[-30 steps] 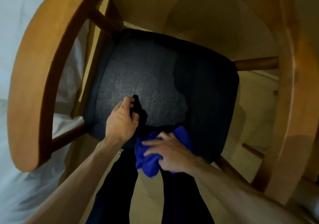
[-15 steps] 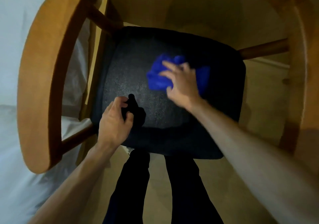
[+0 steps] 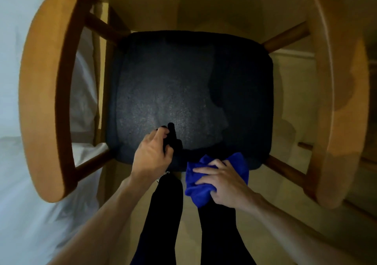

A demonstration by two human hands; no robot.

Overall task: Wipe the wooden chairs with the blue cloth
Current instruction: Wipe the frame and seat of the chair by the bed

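Note:
A wooden chair with curved armrests, left [image 3: 40,93] and right [image 3: 342,93], has a dark padded seat [image 3: 183,85] and fills the view below me. My right hand [image 3: 224,183] holds the bunched blue cloth [image 3: 201,193] against the seat's front edge, right of centre, with its fingers wrapped over the cloth. Part of the cloth hangs below the edge. My left hand [image 3: 152,154] rests on the front of the seat with its fingers curled. Nothing shows in that hand, and a dark shadow lies beside it.
My legs in dark trousers [image 3: 161,224] stand just in front of the seat on a pale floor [image 3: 285,193]. White fabric [image 3: 20,183] lies to the left, beyond the left armrest. Wooden rungs [image 3: 285,37] join the seat to the armrests.
My right hand swept the cloth from the seat's front edge up to mid-seat and has now come back to the front edge. My left hand stayed put.

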